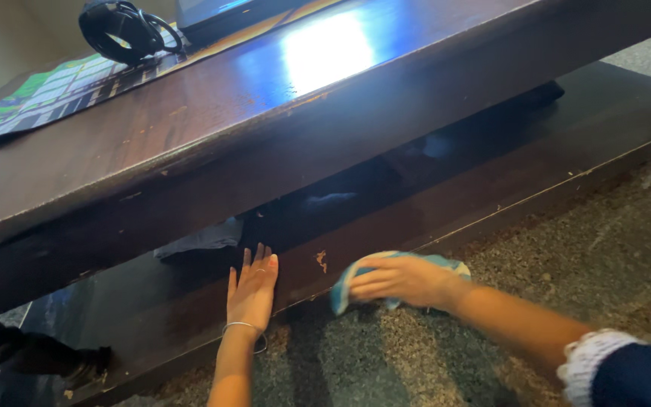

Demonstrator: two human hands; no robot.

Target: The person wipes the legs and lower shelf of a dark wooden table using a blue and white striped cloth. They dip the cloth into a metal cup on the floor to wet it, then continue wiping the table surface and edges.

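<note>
The cloth (397, 275), blue with a pale edge, is pressed against the front edge of the lower shelf (491, 188) of a dark wooden table, just where that edge meets the carpet (604, 256). My right hand (401, 283) lies on top of it, fingers curled down over the bunched fabric and gripping it; the hand and cloth are blurred, so the exact finger positions cannot be read. My right forearm runs in from the lower right corner, ending in a dark sleeve with a white frilled cuff (589, 362).

My left hand (252, 290) rests flat, palm down, on the same front edge of the shelf, to the left of the cloth and apart from it, fingers straight and close together. It holds nothing. A thin bangle (244, 328) circles the wrist. Between the two hands, a chipped patch (321, 260) shows pale in the shelf's edge.

Above both hands, the tabletop (227, 113) overhangs the shelf. On its far left corner lie a printed mat (47, 94) and black headphones (122, 30). Under the overhang, dark objects and a grey piece of fabric (201, 240) sit on the shelf; their kinds cannot be told.
</note>
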